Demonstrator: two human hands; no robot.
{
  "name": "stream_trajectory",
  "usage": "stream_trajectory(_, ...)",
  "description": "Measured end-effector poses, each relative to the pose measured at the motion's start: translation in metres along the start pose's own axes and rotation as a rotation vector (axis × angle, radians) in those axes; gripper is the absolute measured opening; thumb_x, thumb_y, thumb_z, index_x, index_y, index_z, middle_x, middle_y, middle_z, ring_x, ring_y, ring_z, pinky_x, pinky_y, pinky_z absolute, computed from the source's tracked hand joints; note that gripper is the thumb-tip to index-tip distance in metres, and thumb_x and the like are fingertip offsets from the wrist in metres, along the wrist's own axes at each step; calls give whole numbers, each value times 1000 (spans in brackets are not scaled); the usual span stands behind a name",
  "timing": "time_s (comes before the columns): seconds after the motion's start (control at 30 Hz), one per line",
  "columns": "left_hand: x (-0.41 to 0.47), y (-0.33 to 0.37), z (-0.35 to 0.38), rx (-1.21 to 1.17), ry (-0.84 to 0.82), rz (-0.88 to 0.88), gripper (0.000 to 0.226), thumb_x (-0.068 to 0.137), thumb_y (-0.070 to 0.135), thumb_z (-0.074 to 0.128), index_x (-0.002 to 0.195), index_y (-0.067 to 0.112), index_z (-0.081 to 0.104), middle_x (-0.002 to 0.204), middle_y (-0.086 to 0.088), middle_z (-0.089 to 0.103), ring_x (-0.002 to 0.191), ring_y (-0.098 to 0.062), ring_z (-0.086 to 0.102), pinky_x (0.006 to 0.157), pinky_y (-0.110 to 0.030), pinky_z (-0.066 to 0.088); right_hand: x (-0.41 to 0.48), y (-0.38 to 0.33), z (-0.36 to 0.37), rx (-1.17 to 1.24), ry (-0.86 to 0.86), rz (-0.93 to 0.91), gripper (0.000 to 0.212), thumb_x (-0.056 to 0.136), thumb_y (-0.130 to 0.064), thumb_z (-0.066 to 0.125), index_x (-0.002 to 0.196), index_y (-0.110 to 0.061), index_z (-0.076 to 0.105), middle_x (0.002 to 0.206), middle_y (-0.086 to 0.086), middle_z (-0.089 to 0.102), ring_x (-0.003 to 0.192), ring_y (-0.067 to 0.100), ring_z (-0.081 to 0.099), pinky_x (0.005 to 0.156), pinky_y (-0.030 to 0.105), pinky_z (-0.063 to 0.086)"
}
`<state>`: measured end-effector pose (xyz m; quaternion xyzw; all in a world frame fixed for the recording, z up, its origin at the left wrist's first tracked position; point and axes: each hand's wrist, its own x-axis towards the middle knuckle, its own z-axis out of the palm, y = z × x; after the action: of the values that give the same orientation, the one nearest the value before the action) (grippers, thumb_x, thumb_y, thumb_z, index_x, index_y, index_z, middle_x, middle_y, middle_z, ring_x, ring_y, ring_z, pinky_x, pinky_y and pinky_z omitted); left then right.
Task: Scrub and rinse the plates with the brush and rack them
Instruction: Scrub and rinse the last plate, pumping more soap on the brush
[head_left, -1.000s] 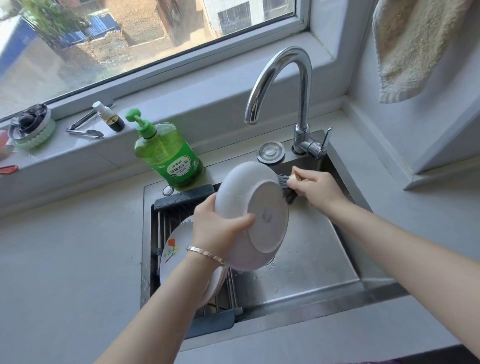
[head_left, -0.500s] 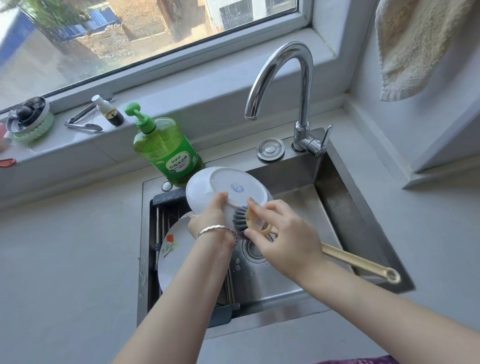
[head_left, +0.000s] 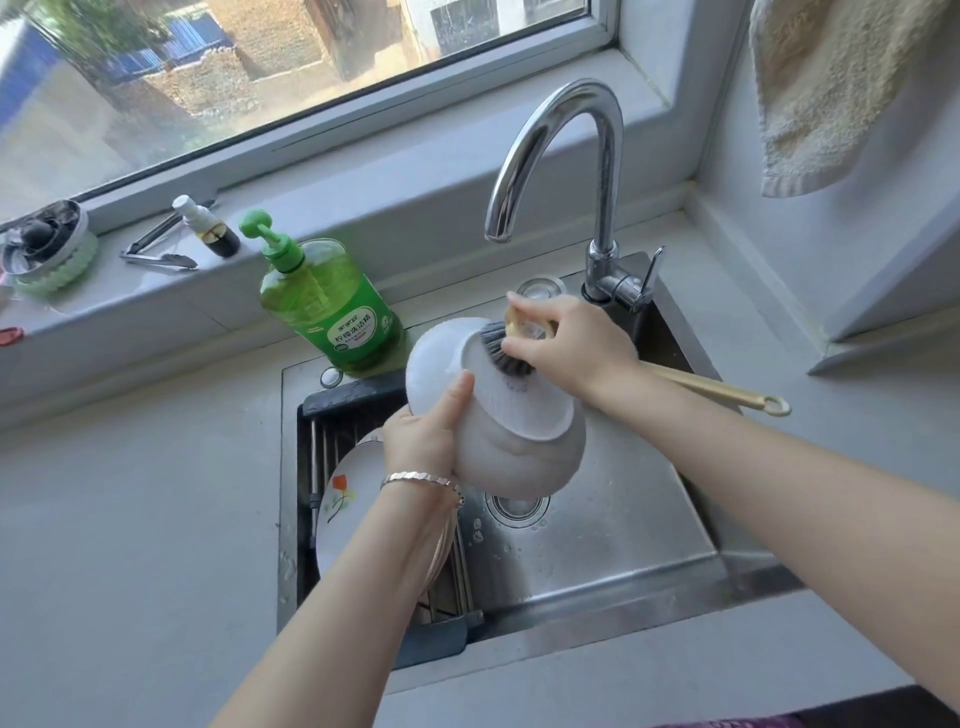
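Mid-scrub over steel sink (head_left: 623, 545): gripping white round ceramic plate (head_left: 514, 415) in left hand (head_left: 426, 436), brushing its underside with dark-bristled wooden brush (head_left: 506, 358) clasped in right hand (head_left: 571, 348); rinsing, then racking beside flowered plate (head_left: 348, 514), likely left.

The left hand (head_left: 423, 441) is keeping its fingers (head_left: 397, 423) out of sight behind the white dish (head_left: 519, 462), with only the thumb showing. The dish is covering the far part of the sink drain (head_left: 519, 512). The left forearm (head_left: 322, 623) is crossing the racked plates (head_left: 345, 525), making them impossible to count. The right hand (head_left: 576, 348) is hiding the brush (head_left: 506, 358) neck. The towel (head_left: 831, 93) is running off the top edge. The mark on the dish's base is showing only as a blur.
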<state>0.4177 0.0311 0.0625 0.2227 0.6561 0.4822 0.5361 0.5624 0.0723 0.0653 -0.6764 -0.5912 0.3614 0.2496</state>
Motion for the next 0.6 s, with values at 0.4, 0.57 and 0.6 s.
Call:
stream_trajectory(0.4,10,-6,15,4,-26,-46,7,76,6,71,76,4,64,56,2,69,48,-9,63,50,-23,55,8,34,1,-40,-20,58,51,82,-44,61,131,-45,47,130,-8,53,119,13,49,93,30,40)
stream_trajectory(0.57,25,5,15,87,-44,-36,12,73,5,73,72,5,61,52,2,67,46,-9,64,50,-26,55,22,98,-16,-97,-176,367,30,87,-51,47,95,-32,69,100,-1,69,92,21,65,77,27,45)
stream_trajectory(0.6,28,8,16,98,-49,-32,13,73,4,73,71,5,61,51,2,67,45,-9,63,49,-26,55,29,106,-22,-76,-150,418,40,89,-51,41,84,-25,70,83,4,68,72,24,65,69,27,45)
